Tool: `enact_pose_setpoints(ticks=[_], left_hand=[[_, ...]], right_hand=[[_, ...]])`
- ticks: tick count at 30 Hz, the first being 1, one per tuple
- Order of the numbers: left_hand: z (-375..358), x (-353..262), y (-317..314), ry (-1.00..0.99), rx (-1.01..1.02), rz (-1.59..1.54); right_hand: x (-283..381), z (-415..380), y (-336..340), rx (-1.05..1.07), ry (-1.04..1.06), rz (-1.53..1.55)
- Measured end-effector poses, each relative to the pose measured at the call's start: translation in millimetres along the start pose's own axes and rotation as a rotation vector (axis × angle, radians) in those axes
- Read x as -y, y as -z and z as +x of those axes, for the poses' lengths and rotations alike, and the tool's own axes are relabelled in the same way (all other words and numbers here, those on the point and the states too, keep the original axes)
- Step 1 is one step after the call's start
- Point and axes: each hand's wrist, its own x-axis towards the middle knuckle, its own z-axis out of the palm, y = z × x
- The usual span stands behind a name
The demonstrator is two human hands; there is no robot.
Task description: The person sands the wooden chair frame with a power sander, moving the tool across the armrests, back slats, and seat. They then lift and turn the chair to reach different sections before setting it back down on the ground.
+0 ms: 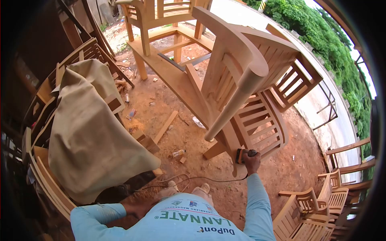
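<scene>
My right hand (252, 163) is closed round a dark power sander (240, 156) with orange parts. The sander rests against the lower curved end of an unpainted wooden chair (263, 130), which is tipped over on a long wooden bench (173, 78). A round chair leg (237, 102) slants toward me above the sander. From the tool a cord (217, 180) runs left along the ground. At my left hip, my left hand (130, 209) is bent inward by my blue shirt; its fingers are hidden.
A tan cloth (92, 128) drapes over stacked wooden furniture on the left. Another armchair (171, 12) stands on the far end of the bench. Several wooden chairs (309, 213) are at the lower right. Wood offcuts (165, 127) and a plastic bottle (179, 153) lie on the dirt.
</scene>
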Motion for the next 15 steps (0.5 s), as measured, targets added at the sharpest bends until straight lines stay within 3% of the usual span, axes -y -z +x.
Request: enact_pose_setpoints(ticks=[4, 7, 13, 15], left_hand=[[6.0, 78.5, -52.7, -0.238, -0.164, 0.263], [-0.3, 36.1, -54.7, 0.002, -0.096, 0.362], [6.2, -38.2, -102.1, 0.240, -0.234, 0.175], [20.6, -30.1, -141.3, 0.200, -0.369, 0.161]], right_hand=[[-17.4, 7.8, -16.0, -0.057, 0.095, 0.046], [-17.9, 8.1, -13.5, 0.020, 0.133, 0.057], [-45.3, 16.5, -16.6, 0.116, 0.175, 0.136], [-49.0, 18.1, -25.1, 0.086, 0.192, 0.120]])
